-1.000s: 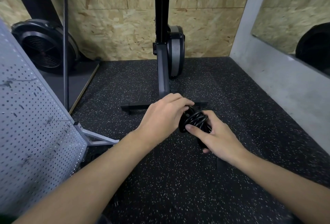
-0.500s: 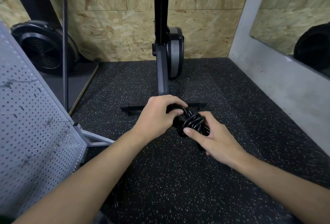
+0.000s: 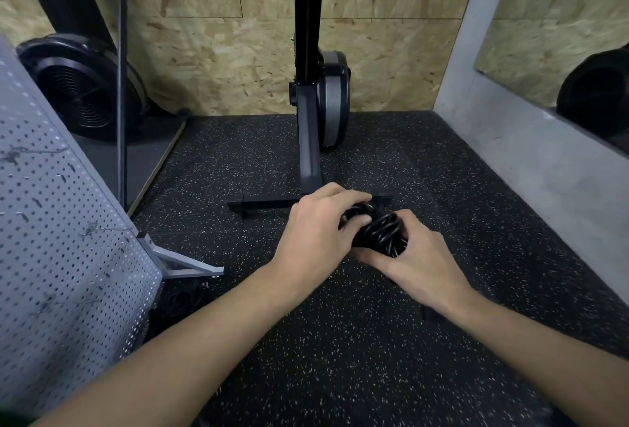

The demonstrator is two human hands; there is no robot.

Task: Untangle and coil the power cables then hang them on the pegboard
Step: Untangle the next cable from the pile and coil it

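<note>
Head view: the coiled cable (image 3: pixel 376 232) sits between both hands, its length running about 10 to 4 o'clock. The left hand (image 3: pixel 316 234) curls over its upper end and the right hand (image 3: pixel 420 265) grips the lower. The pegboard (image 3: pixel 68 239) stands at 9 o'clock, nearest the left hand.

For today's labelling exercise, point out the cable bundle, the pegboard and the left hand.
cable bundle (image 3: pixel 379 232), head view, black loops at its middle.
pegboard (image 3: pixel 68 256), head view, bare perforated face.
left hand (image 3: pixel 316 239), head view, back of the hand.
</note>
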